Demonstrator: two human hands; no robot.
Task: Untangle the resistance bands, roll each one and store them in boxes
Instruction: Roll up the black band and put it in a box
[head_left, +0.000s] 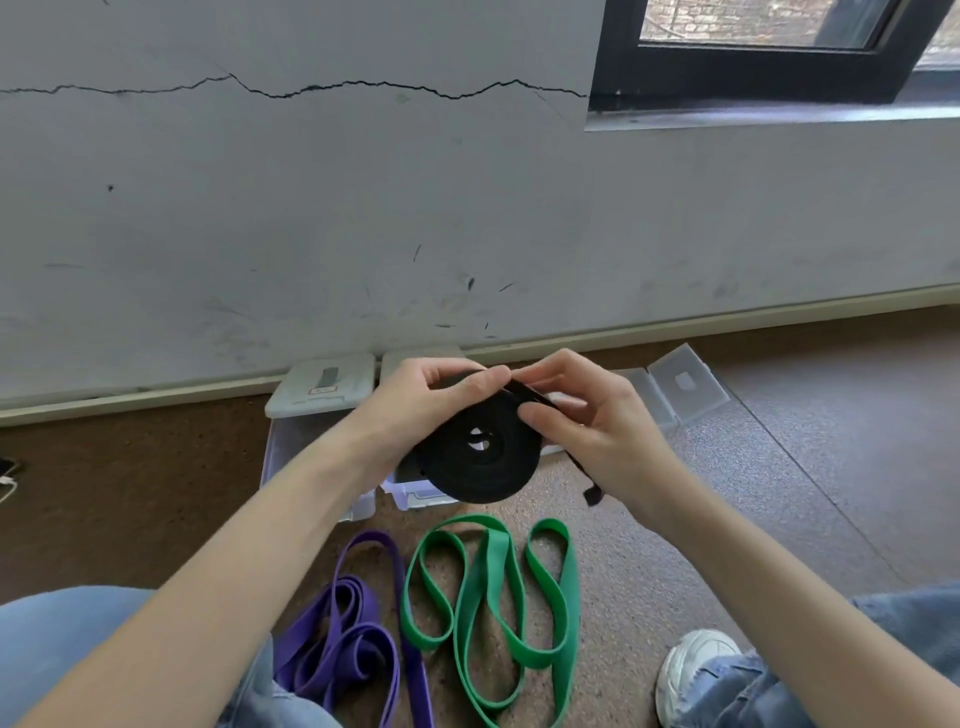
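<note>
A black resistance band (480, 460), wound into a flat, matte disc with a small hole at its centre, is held up in front of the clear plastic boxes (317, 457). The coil is gripped by the left hand (423, 410), whose fingers are curled behind it and whose thumb is pressed on its upper edge. The band's loose end is pinched between thumb and forefinger of the right hand (587, 415) at the top right of the coil, and a short dark tail (592, 493) is seen hanging below that hand's palm.

Nearer than the boxes, on the speckled brown floor (779, 493), a green band (493, 613) is laid out in smooth, rubbery, flat loops. Just left of it a purple band (348, 649) of the same flat strap shape is heaped in loose folds, partly against a blue denim knee (62, 654).

The boxes are made of frosted translucent plastic with hinged lids; the lid (324, 387) of the left one bears a small label whose writing cannot be read. To the right of the boxes, further clear lids (680, 387) are lying open on the floor. Behind the boxes stands a scuffed grey wall (311, 208) with a long jagged crack. A white trainer (691, 675) is visible right of the green band.
</note>
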